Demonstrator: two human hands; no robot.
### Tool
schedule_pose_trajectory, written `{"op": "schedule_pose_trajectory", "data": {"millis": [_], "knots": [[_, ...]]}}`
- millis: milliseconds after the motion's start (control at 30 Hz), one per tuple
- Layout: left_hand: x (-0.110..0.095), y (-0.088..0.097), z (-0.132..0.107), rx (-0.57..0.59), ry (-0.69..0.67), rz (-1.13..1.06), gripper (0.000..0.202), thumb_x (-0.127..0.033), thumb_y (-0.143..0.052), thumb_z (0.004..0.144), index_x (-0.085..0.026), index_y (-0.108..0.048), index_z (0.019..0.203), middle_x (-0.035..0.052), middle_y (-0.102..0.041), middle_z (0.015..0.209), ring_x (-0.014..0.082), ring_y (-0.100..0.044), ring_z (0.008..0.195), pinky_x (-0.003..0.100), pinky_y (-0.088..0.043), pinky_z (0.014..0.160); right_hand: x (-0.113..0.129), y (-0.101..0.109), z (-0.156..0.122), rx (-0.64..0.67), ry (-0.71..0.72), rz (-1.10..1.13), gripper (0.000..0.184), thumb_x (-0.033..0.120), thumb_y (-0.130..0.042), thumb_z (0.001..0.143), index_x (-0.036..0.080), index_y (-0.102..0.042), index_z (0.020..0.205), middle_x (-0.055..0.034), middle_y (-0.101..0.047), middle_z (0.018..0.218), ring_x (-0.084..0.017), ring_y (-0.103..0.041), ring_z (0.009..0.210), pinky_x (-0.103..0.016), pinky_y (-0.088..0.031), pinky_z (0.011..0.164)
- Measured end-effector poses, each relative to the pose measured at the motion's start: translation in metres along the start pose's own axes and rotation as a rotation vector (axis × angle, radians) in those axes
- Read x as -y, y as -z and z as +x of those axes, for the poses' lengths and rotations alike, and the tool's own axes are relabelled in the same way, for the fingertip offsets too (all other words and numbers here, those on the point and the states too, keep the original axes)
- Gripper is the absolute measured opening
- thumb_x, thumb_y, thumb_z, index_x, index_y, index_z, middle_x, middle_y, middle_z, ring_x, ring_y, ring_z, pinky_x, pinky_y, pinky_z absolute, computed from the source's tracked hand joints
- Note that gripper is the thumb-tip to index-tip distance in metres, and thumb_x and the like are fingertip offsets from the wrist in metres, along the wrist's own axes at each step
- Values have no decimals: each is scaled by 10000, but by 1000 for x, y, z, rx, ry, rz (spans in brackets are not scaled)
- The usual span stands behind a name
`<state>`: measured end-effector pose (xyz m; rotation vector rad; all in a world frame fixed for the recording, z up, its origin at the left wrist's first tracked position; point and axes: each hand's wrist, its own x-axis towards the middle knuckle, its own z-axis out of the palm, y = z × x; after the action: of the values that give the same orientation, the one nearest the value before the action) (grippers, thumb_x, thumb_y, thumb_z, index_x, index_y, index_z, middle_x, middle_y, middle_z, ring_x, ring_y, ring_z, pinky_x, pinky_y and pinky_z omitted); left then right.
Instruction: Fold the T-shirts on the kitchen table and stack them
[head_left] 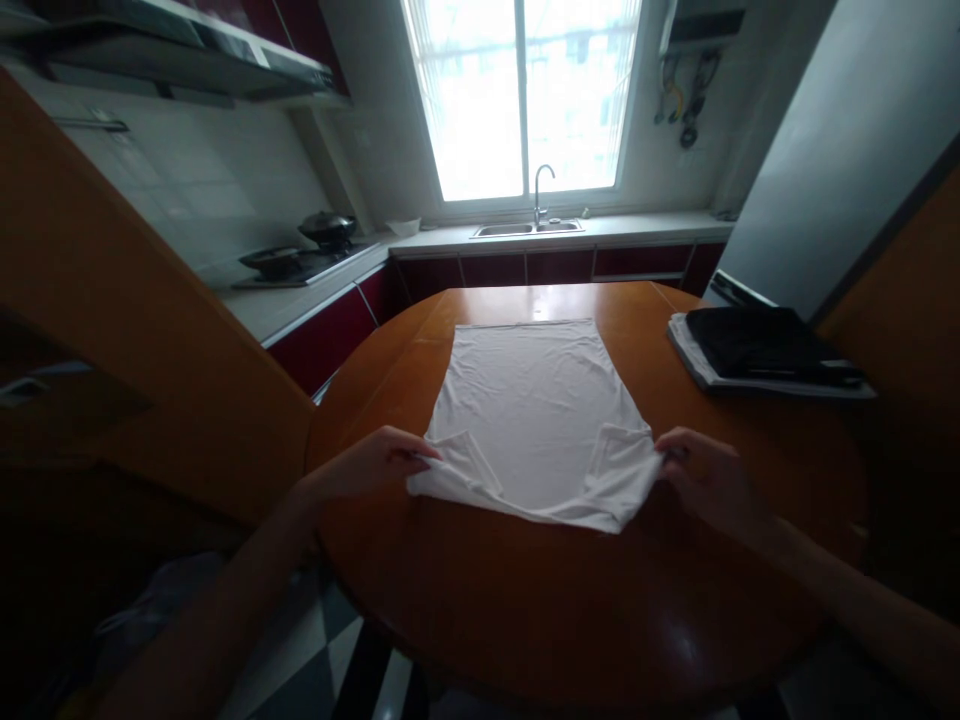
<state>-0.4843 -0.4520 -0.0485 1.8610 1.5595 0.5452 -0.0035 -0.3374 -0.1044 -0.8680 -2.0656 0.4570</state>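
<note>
A white T-shirt (532,410) lies spread on the wooden table, its straight hem toward the window and its neckline toward me. Both short sleeves are folded inward over the body of the shirt. My left hand (397,452) pinches the shirt's near left corner between thumb and fingers. On the other side, my right hand (701,470) is closed on the near right corner, and the cloth there is pulled up a little off the table. The near edge sags in a curve between the two hands.
The round-ended wooden table (525,600) fills the middle. At its right lies a stack of folded dark and white clothes (772,345). Beyond stand a counter with a sink (529,229), a stove with a pan (328,228), and a fridge (847,130) at right.
</note>
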Motion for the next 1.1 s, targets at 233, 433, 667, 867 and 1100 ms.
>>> {"op": "schedule_pose_trajectory", "data": {"millis": [233, 433, 667, 867, 1100], "knots": [[27, 31, 73, -248, 30, -194, 501, -580, -828, 675, -148, -809, 928, 79, -772, 889, 215, -672, 794, 284, -533, 725, -37, -17, 99, 20, -256, 151, 225, 300, -579, 762, 177, -746, 849, -64, -750, 833, -207, -666, 748, -281, -507, 652], [64, 21, 111, -295, 203, -248, 470, -536, -862, 593, -131, -792, 820, 61, -744, 753, 174, -632, 681, 263, -487, 638, -82, -51, 132, 107, -510, 159, 198, 274, -646, 722, 139, -765, 804, -85, -766, 798, -210, -673, 725, -271, -488, 605], [71, 30, 119, -347, 224, -272, 466, -517, -856, 609, -136, -795, 871, 67, -758, 811, 177, -636, 711, 269, -486, 648, -106, -51, 142, 134, -488, 188, 191, 285, -706, 754, 145, -792, 851, -96, -788, 861, -221, -700, 771, -266, -510, 617], [62, 50, 142, -461, 176, -241, 501, -535, -851, 602, -118, -779, 871, 83, -750, 814, 181, -636, 716, 277, -482, 652, -115, -49, 177, 31, -446, 197, 200, 289, -716, 770, 151, -795, 891, -100, -790, 901, -222, -704, 799, -270, -521, 652], [82, 31, 159, -521, 204, -177, 433, -515, -849, 570, -140, -762, 768, 73, -750, 764, 198, -648, 720, 289, -480, 678, -136, -76, 173, 2, -507, 214, 197, 268, -710, 751, 124, -786, 862, -103, -785, 848, -214, -700, 744, -285, -526, 656]]}}
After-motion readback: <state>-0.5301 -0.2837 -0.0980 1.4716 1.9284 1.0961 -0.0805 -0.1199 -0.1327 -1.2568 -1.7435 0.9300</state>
